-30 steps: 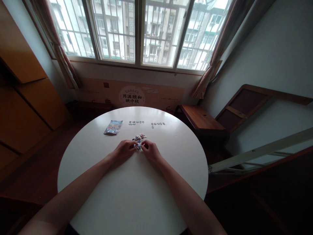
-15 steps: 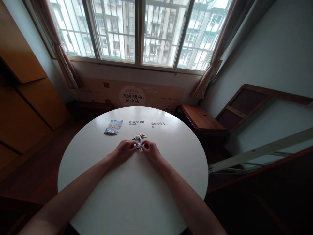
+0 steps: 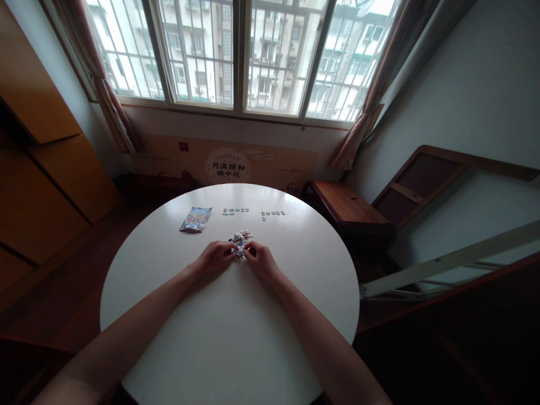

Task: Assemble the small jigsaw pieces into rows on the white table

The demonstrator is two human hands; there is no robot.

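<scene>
A small heap of jigsaw puzzle pieces point(image 3: 241, 236) lies near the middle of the round white table point(image 3: 228, 332). At its near end, my left hand point(image 3: 218, 255) and my right hand point(image 3: 258, 257) meet almost fingertip to fingertip. Both are closed in a pinch over the pieces there. Whatever sits between the fingertips is too small and too covered to make out singly. Beyond the heap, one group of puzzle pieces point(image 3: 236, 210) is laid in short rows, with a second group of puzzle pieces point(image 3: 273, 213) to its right.
A colourful printed bag point(image 3: 196, 220) lies flat on the table's left part. Past the table's right edge stands a low wooden bench point(image 3: 348, 201). Orange-brown cabinets point(image 3: 54, 191) line the left side, and a barred window point(image 3: 236, 56) fills the far wall.
</scene>
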